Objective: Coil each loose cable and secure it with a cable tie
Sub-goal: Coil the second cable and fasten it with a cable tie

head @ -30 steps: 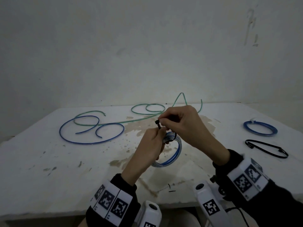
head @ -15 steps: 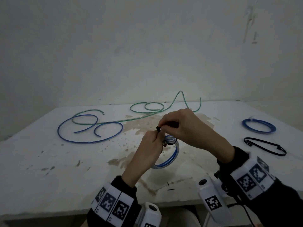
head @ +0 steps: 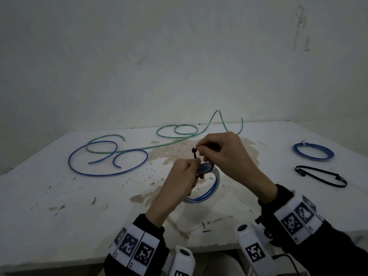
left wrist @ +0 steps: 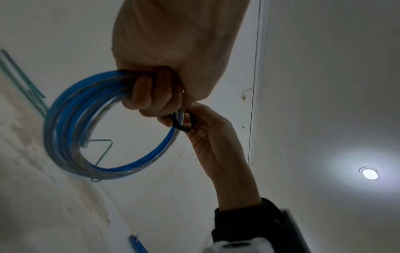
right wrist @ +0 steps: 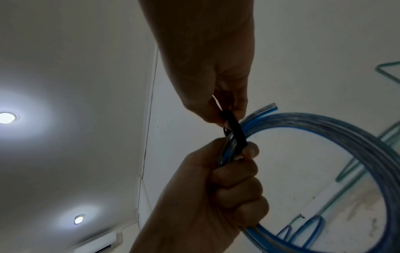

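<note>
Tying is underway: left hand grips the blue coil, right hand pinches the black cable tie, seemingly threaded, next needing cinching tight.

The tie's tail is hidden inside the right hand. Part of the coil is covered by the left hand.
</note>
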